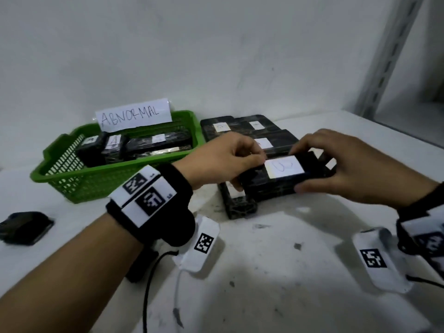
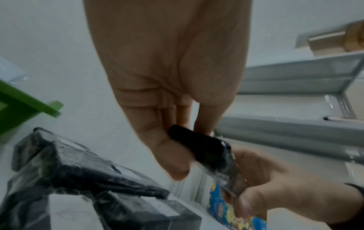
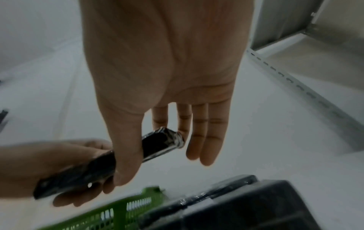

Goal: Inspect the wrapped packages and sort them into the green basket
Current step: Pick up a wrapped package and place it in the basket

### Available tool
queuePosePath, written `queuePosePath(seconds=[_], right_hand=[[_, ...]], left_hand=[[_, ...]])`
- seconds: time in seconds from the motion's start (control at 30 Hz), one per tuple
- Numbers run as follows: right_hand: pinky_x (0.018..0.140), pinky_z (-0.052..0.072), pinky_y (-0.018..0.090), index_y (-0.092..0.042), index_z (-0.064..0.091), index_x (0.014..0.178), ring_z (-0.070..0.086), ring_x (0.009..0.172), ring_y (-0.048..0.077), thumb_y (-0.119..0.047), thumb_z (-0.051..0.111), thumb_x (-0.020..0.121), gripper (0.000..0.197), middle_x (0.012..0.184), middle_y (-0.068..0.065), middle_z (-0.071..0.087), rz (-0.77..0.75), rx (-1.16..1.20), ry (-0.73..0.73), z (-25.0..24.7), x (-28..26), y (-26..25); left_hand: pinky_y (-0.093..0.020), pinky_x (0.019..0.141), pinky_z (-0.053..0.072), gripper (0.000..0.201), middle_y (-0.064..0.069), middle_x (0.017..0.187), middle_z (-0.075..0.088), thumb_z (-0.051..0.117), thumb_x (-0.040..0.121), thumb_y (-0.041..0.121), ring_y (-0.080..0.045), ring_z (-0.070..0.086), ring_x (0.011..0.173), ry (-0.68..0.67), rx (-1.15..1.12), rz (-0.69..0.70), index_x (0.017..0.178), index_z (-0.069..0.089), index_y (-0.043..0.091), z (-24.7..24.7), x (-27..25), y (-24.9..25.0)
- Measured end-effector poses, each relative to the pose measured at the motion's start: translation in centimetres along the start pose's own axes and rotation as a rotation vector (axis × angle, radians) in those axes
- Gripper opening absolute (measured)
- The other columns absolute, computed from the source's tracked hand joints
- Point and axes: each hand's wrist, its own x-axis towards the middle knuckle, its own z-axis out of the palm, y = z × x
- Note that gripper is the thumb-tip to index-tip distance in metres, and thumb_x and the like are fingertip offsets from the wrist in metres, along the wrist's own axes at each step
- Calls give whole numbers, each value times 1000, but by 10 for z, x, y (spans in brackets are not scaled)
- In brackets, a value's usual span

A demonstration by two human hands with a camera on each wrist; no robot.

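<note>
A black film-wrapped package (image 1: 283,175) with a white label is held above the table between both hands. My left hand (image 1: 230,162) grips its left end, thumb and fingers curled round it (image 2: 199,147). My right hand (image 1: 336,167) pinches its right end between thumb and forefinger (image 3: 161,140), the other fingers straight. The green basket (image 1: 72,186) stands at the left with an "ABNORMAL" sign (image 1: 133,115) and several wrapped packages (image 1: 153,143) inside. More wrapped packages (image 1: 242,126) lie on the table behind and under the held one.
A dark object (image 1: 24,227) lies at the table's left edge. White tagged wrist camera units (image 1: 204,246) and cables hang below both wrists. A grey metal shelf upright (image 1: 394,54) rises at the right. A white wall stands behind.
</note>
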Motion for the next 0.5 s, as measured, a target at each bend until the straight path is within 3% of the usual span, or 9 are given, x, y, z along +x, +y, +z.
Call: queuePosePath(seconds=[0.1, 0.17, 0.27, 0.37, 0.5], right_hand=[[69, 39, 17, -43, 62, 109, 54, 85, -1, -44, 89, 65, 52, 104, -19, 45, 65, -171, -95, 8, -3, 15], [71, 41, 23, -40, 61, 113, 55, 88, 3, -46, 87, 68, 53, 105, -20, 45, 89, -284, -164, 13, -2, 20], [72, 40, 28, -40, 58, 115, 55, 93, 9, -51, 81, 73, 50, 108, -19, 53, 101, -433, -252, 23, 3, 22], [72, 43, 31, -41, 57, 110, 56, 90, 11, -56, 81, 70, 49, 100, -18, 56, 166, -470, -315, 24, 6, 27], [74, 47, 32, -40, 57, 111, 59, 92, 15, -54, 82, 68, 51, 105, -12, 60, 224, -519, -343, 20, 4, 31]], left_hand=[[-32, 76, 58, 19, 9, 94, 71, 60, 96, 38, -10, 67, 85, -26, 326, -7, 104, 71, 24, 8, 3, -3], [-29, 83, 54, 23, 12, 98, 69, 58, 95, 45, -8, 64, 91, -47, 471, -43, 106, 68, 28, 11, 4, -7], [-31, 86, 53, 30, 11, 108, 65, 59, 94, 48, -10, 62, 94, -152, 576, -114, 117, 63, 28, 15, 3, -13], [-31, 84, 51, 39, 7, 114, 60, 60, 94, 45, -12, 58, 94, -241, 656, -122, 127, 55, 25, 19, 1, -15], [-26, 77, 47, 43, 17, 100, 56, 66, 92, 40, -8, 55, 88, -216, 622, -119, 129, 50, 26, 21, 0, -15]])
